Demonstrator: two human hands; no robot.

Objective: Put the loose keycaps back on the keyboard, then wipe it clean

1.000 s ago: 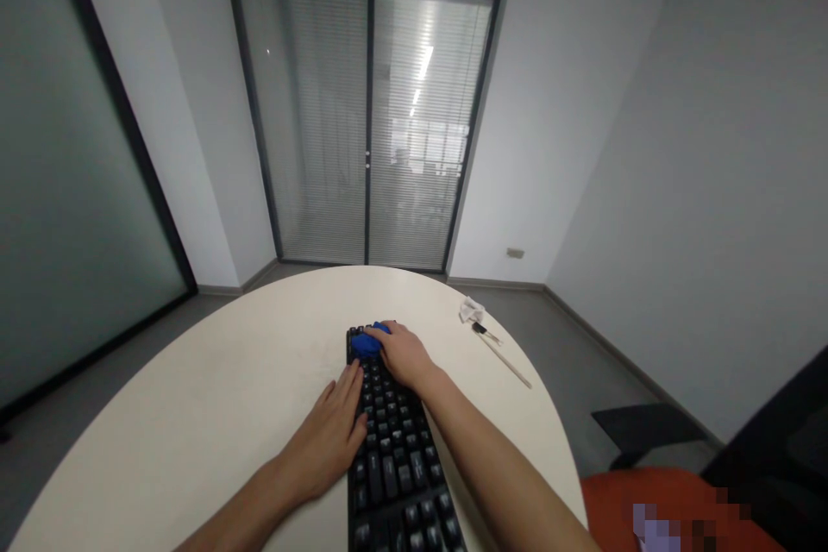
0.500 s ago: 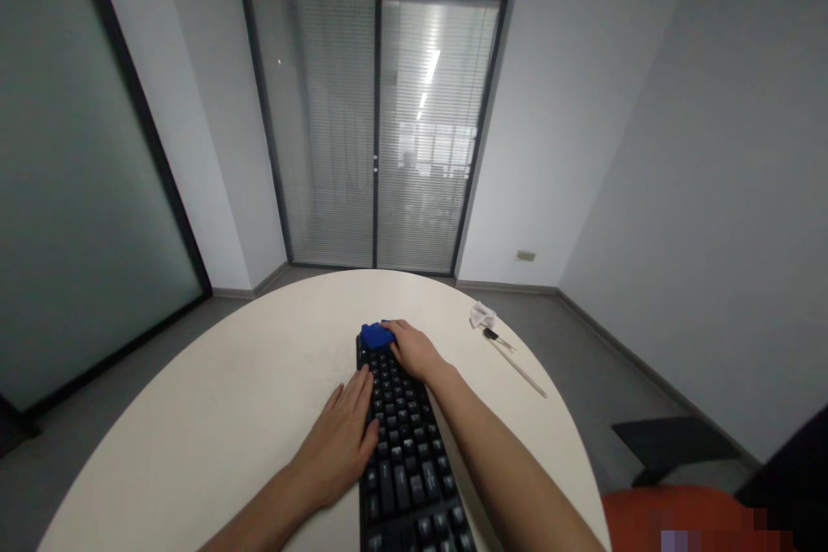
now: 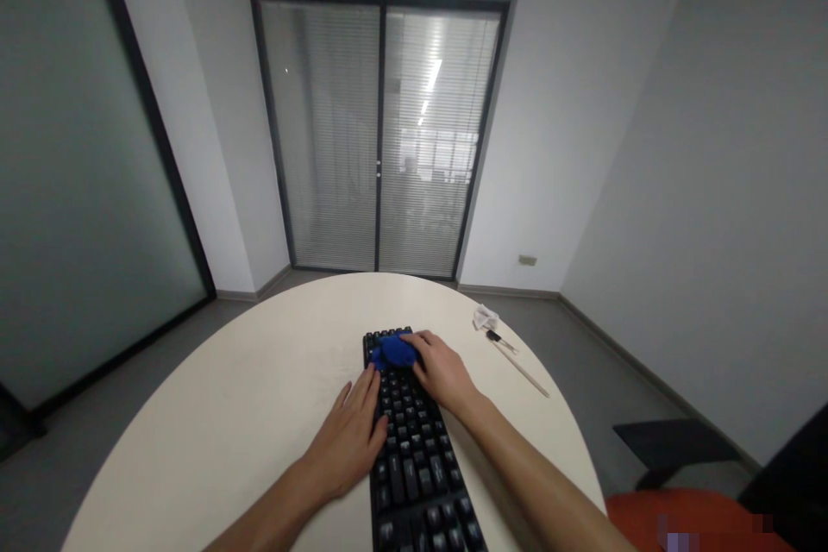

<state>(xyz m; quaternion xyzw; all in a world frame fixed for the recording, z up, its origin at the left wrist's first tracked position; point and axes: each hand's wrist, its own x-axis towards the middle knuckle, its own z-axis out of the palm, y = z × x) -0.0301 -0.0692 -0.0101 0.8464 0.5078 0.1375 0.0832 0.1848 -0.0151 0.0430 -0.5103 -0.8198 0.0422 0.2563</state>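
A black keyboard (image 3: 414, 448) lies lengthwise on the round white table (image 3: 259, 414), its near end cut off by the picture's bottom edge. Near its far end a soft blue item (image 3: 396, 351), perhaps a cloth, rests on the keys. My right hand (image 3: 443, 369) has its fingers on the blue item and grips its right side. My left hand (image 3: 348, 434) lies against the keyboard's left edge with its fingers stretched out and the thumb apart, fingertips close to the blue item's left end.
At the table's right edge lie a crumpled white piece (image 3: 486, 317), a small black-tipped item (image 3: 502, 340) and a thin pale stick or brush (image 3: 519, 366). An orange seat (image 3: 686, 509) and a black armrest (image 3: 676, 442) stand at the lower right.
The blue item and my right hand have come nearer along the keyboard, baring keys at its far end. My left hand still rests at the left edge. The view has shifted slightly.
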